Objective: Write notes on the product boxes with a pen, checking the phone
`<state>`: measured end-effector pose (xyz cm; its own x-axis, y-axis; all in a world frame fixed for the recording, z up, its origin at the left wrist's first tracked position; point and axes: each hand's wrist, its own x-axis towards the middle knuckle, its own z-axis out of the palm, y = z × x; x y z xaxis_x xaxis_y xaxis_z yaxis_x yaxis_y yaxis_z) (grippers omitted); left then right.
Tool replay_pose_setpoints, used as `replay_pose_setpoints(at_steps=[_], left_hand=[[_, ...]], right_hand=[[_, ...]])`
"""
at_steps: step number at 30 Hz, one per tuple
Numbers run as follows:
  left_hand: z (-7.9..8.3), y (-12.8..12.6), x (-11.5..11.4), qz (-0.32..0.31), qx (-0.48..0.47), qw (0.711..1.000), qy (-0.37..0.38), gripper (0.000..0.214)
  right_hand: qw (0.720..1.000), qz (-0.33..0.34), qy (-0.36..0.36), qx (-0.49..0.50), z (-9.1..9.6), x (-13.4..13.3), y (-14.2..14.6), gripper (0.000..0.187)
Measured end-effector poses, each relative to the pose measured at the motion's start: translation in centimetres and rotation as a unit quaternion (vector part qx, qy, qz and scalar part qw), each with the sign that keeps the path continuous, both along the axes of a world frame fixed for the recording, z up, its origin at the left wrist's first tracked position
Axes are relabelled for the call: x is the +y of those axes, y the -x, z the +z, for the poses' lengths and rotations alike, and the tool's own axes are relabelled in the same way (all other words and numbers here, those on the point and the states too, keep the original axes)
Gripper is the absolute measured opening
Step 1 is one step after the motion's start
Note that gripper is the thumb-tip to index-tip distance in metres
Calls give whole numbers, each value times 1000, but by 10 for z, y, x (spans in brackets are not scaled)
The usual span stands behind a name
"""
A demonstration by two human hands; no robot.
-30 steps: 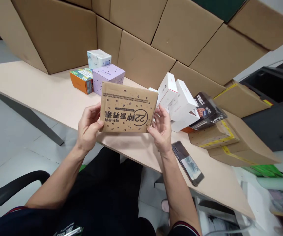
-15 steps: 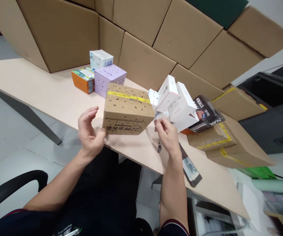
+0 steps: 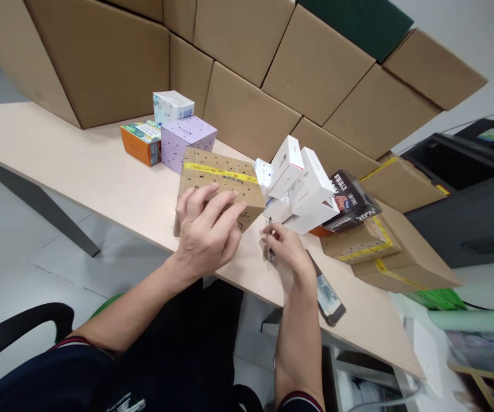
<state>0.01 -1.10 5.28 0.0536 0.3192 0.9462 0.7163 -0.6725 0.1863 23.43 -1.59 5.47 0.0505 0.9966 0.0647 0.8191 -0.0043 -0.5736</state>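
A brown cardboard box [image 3: 225,174] with black specks and a strip of yellow tape lies on the pale table [image 3: 79,166] in front of me. My left hand [image 3: 207,232] rests on its near side, fingers laid over the top edge. My right hand [image 3: 285,249] is just right of the box, fingers pinched round a thin dark pen-like tool [image 3: 270,247] that points up toward the box. A pile of white cartons [image 3: 301,183] stands right behind that hand.
A purple box [image 3: 187,140], an orange box [image 3: 140,142] and a white patterned box [image 3: 172,106] sit at the back left. A dark snack packet [image 3: 350,197], taped flat cartons [image 3: 395,252] and a phone [image 3: 328,294] lie to the right. Big cardboard boxes [image 3: 247,109] wall the far edge.
The brown box went from held upright in both hands to lying on the table, taped side up. My left hand settled on it. My right hand let go and picked up the thin tool.
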Motion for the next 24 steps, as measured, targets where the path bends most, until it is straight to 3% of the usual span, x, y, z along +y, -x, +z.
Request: replay_pose_setpoints(at_steps=[2,3,6,7,9,13,16,20,24], left_hand=[[-1,-5,1,30,29,999,32,38],[-2,-7,1,43,42,997,40,37],[-5,-11,1,79,69,994,29,30],[-6,-11,2,86,74,993,22,29],[-9,-11,3,91,75,993,12,29],[-11,-11,4,77,66,995,20,33],[-11,-12,4,84,65,994,9,32],[-12,-12,4,93,72,993,4,29],[-12,-12,5,88,60,994,0,29]], right_hand=[[991,10,-32,128,5,-1,-5,22],[973,22,-58,221,9,-2,-6,22],[867,76,-168,462,22,-6,-2,22],[846,90,-196,488,27,-7,3,28],[830,107,-235,495,37,-5,15,31],[836,109,-272,464,57,9,40,19],[873,86,-246,412,67,22,56,31],[901,89,-208,371,65,33,72,28],[897,38,-233,374,55,36,83,30]])
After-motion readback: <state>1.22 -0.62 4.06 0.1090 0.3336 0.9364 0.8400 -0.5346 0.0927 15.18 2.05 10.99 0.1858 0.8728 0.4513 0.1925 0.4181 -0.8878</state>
